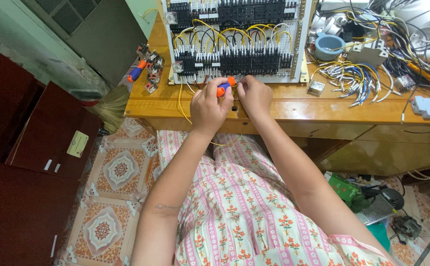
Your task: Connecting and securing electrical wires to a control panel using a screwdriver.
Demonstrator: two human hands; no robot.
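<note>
— Checking edges: long varnished wooden desk, white perforated panel of black relay blocks w/ yellow wires sits near its front lip?

— Yep. Left hand fist-wrapped on orange-blue plastic-handled screwdriver at panel's bottom edge; right hand alongside, fingers curled, grip unclear. Loose wire bundle crowds right; left desk edge roomier.

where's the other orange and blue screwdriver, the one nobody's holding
In the head view it lies on the wooden table's left end: the spare screwdriver rests beside a small pile of relay parts, left of the white wiring panel.
</note>
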